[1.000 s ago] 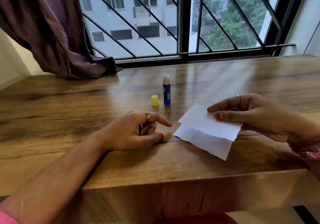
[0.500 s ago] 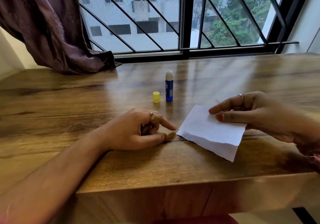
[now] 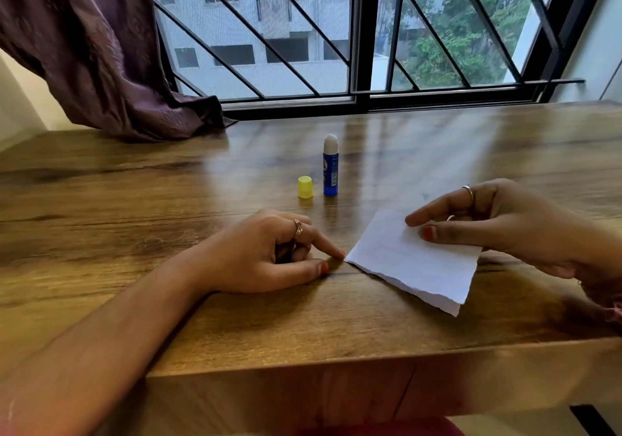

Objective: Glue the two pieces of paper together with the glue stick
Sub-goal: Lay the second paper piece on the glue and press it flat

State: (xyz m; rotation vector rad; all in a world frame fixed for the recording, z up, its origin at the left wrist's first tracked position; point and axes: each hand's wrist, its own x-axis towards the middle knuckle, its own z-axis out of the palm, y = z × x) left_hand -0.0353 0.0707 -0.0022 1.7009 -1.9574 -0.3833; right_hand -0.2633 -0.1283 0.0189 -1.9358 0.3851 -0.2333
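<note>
Two white paper pieces (image 3: 414, 260) lie stacked on the wooden table (image 3: 168, 200), the upper one almost covering the lower, whose torn edge shows along the front. My right hand (image 3: 498, 223) pinches the upper sheet at its far right corner between thumb and forefinger. My left hand (image 3: 272, 254) rests on the table, its forefinger tip touching the papers' left corner, holding nothing. A blue glue stick (image 3: 330, 169) stands upright and uncapped behind the hands, with its yellow cap (image 3: 305, 187) just to its left.
A dark purple curtain (image 3: 101, 48) drapes onto the table's back left. A barred window (image 3: 360, 31) runs along the far edge. The table's front edge (image 3: 336, 361) is close below the papers.
The upper sheet has slid down over the lower one, so they now nearly line up. The left forefinger has moved to the papers' corner. The view has shifted slightly.
</note>
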